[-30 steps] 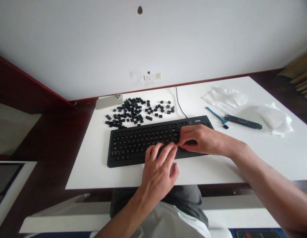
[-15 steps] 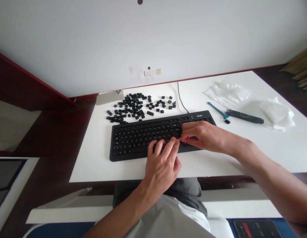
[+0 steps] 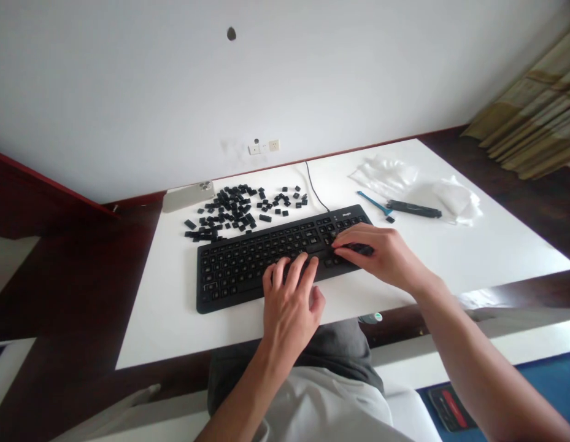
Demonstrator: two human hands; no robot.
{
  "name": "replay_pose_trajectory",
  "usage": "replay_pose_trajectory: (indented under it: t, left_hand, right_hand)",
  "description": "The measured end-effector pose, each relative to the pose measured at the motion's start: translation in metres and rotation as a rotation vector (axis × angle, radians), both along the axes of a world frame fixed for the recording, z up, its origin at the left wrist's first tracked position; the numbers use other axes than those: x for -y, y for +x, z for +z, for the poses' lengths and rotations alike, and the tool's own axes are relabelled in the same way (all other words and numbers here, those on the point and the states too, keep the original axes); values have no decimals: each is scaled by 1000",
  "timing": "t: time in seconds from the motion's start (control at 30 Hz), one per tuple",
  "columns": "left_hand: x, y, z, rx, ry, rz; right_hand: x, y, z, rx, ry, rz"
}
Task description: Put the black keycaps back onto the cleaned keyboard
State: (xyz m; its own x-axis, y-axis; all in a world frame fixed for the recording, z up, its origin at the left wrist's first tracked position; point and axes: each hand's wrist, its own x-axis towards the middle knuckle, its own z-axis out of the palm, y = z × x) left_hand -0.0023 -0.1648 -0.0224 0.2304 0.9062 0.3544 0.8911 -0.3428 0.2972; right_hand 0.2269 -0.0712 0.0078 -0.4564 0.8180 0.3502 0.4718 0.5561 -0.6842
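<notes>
A black keyboard (image 3: 248,264) lies on the white table (image 3: 174,319), its cable running to the back edge. My left hand (image 3: 289,304) rests on the keyboard's lower middle rows with fingers stretched out flat. My right hand (image 3: 381,255) lies over the keyboard's right part, fingers extended and close together, fingertips at the keys near the centre right. Whether anything sits under those fingertips is hidden. Behind the keyboard is a scatter of several loose black keycaps (image 3: 238,209).
A phone (image 3: 186,196) lies face down at the table's back left. At the back right are a blue-handled tool (image 3: 374,202), a black tool (image 3: 413,210), one loose keycap (image 3: 389,219) and clear plastic bags (image 3: 418,184). Another phone (image 3: 453,408) lies low right. Curtains (image 3: 533,104) hang far right.
The view has swung right and tilted. My right hand's fingertips moved slightly up the keyboard, away from my left fingers. My left hand stays on the lower rows.
</notes>
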Motion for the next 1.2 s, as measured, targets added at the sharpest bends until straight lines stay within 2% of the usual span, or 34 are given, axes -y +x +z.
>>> replay_pose_trajectory:
  t: [0.07,0.13,0.2,0.27,0.37,0.43,0.5,0.57,0.67,0.77,0.83,1.2]
  left_hand:
    - [0,0,0,6,8,0]
    - [0,-1,-1,25,16,4]
    - [0,-3,-3,60,26,20]
    - [1,-5,-4,98,31,38]
    - [1,-7,-7,127,31,54]
    - [2,-7,-7,132,30,63]
    - [1,-7,-8,133,31,68]
    - [1,-6,-7,132,30,59]
    - [1,-6,-7,129,27,47]
    - [1,-7,-7,115,13,46]
    - [1,-7,-7,106,2,41]
    - [0,-8,-7,132,2,36]
  right_hand:
    - [6,-8,3,-177,-70,-142]
    - [6,-22,11,-421,-176,-208]
    - [3,-40,25,-663,-287,-171]
    - [-3,-57,43,-805,-374,-87]
    - [-11,-73,68,-812,-362,-18]
    - [-14,-74,75,-666,-274,-16]
    - [-15,-69,71,-388,-163,-4]
    - [-13,-60,56,-111,-66,45]
    - [-10,-43,26,73,8,111]
    - [-5,-28,1,125,32,78]
    - [-2,-22,-7,135,45,56]
    - [5,-26,-14,117,104,51]
